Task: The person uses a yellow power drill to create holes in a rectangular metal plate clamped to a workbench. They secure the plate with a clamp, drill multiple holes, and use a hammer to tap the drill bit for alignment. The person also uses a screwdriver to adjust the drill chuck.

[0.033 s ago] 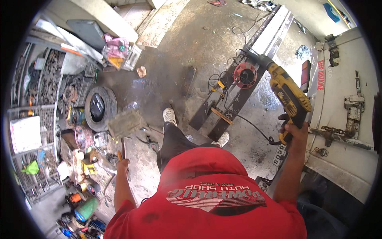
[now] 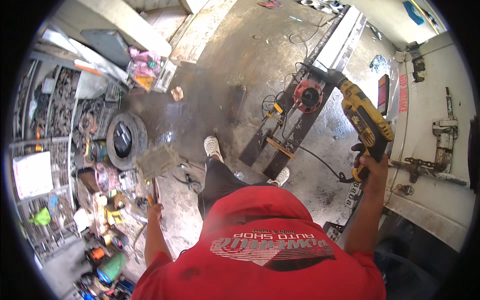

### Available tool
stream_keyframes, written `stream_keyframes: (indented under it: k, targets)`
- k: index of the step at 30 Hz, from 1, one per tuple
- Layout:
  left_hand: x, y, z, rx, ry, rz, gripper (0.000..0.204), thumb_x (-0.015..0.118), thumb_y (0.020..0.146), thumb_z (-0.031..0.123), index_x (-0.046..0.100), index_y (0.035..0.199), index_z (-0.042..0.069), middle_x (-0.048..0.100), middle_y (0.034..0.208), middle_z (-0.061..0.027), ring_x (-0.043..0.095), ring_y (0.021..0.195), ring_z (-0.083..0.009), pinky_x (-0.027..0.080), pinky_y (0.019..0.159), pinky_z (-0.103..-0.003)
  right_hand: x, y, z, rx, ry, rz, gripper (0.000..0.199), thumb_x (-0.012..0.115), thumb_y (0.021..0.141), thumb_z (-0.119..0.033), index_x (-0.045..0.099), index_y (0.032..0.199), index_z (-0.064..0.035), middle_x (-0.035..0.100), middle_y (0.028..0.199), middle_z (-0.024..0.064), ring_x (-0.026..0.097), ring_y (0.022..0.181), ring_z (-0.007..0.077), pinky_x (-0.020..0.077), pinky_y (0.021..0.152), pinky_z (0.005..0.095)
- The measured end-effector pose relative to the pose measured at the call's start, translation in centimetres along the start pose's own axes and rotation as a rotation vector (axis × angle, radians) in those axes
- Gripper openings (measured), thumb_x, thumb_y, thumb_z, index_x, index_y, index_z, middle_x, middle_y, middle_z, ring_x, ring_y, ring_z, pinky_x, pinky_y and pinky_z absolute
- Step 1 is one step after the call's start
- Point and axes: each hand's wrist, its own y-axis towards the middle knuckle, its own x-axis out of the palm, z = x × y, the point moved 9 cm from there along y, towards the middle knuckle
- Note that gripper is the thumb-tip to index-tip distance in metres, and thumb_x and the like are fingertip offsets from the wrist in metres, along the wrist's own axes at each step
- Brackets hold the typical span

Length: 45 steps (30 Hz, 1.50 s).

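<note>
A yellow-and-black power drill is in my right hand, fingers wrapped round its rear grip. The drill points away from me, its dark chuck end over two long steel bars on the floor. From the grip a black cord runs toward the bars. My left hand is lowered at my left side, closed round an orange-handled tool; its other end I cannot make out. Just beyond that hand is a blurred grey-brown rectangular slab.
On the bars sit a red round reel and a wooden strip. To the right stands a white truck body with latches and chain. A tyre, pliers and racks of clutter lie left. The floor looks wet.
</note>
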Motion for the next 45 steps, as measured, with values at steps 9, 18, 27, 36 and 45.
stream_keyframes:
  k: [9, 18, 27, 36, 45]
  targets:
    - [-1.9, 20.3, 10.1, 0.087, 0.406, -0.369, 0.026, 0.062, 0.097, 0.028, 0.075, 0.102, 0.005, 0.072, 0.085, -0.0140, 0.068, 0.069, -0.0288, 0.054, 0.060, -0.048, 8.5, 2.1, 1.7, 0.172, 0.055, 0.402, 0.043, 0.067, 0.082, -0.008, 0.068, 0.123, 0.0054, 0.077, 0.100, 0.0147, 0.065, 0.064, 0.0175, 0.0537, 0.060, 0.0305]
    - [-10.7, 25.4, 29.5, 0.066, 0.008, -0.285, 0.012, 0.073, 0.078, 0.006, 0.064, 0.085, 0.009, 0.048, 0.070, -0.0038, 0.048, 0.051, -0.0231, 0.034, 0.043, -0.039, 17.3, 5.3, 4.3, 0.383, 0.379, 0.464, 0.035, 0.065, 0.087, -0.011, 0.067, 0.119, 0.0043, 0.075, 0.097, 0.0142, 0.065, 0.069, 0.0190, 0.0557, 0.063, 0.0331]
    - [-7.1, 23.4, 55.1, 0.393, 0.257, -0.346, 0.016, 0.072, 0.081, 0.010, 0.056, 0.080, 0.011, 0.044, 0.067, -0.0032, 0.042, 0.048, -0.0206, 0.028, 0.041, -0.039, 18.0, 3.0, 10.1, 0.455, 0.645, 0.720, 0.034, 0.064, 0.087, -0.012, 0.067, 0.117, 0.0043, 0.075, 0.099, 0.0140, 0.065, 0.071, 0.0203, 0.0574, 0.067, 0.0350]
    - [14.4, 12.1, 84.8, 0.622, 0.415, -0.465, 0.018, 0.072, 0.082, 0.012, 0.054, 0.079, 0.012, 0.043, 0.064, -0.0026, 0.040, 0.045, -0.0202, 0.027, 0.041, -0.039, 11.8, 16.0, 14.3, 0.387, 0.866, 0.950, 0.018, 0.067, 0.087, -0.013, 0.070, 0.098, 0.0013, 0.073, 0.082, 0.0135, 0.068, 0.063, 0.0229, 0.0559, 0.058, 0.0374]
    - [29.8, -3.7, 110.2, 0.765, 0.568, -0.535, 0.020, 0.072, 0.082, 0.014, 0.052, 0.078, 0.013, 0.043, 0.060, -0.0020, 0.037, 0.043, -0.0197, 0.025, 0.040, -0.039, 10.2, 38.2, 12.3, 0.366, 1.174, 0.817, 0.019, 0.069, 0.087, -0.019, 0.069, 0.095, -0.0019, 0.068, 0.076, 0.0116, 0.064, 0.057, 0.0234, 0.0544, 0.054, 0.0386]
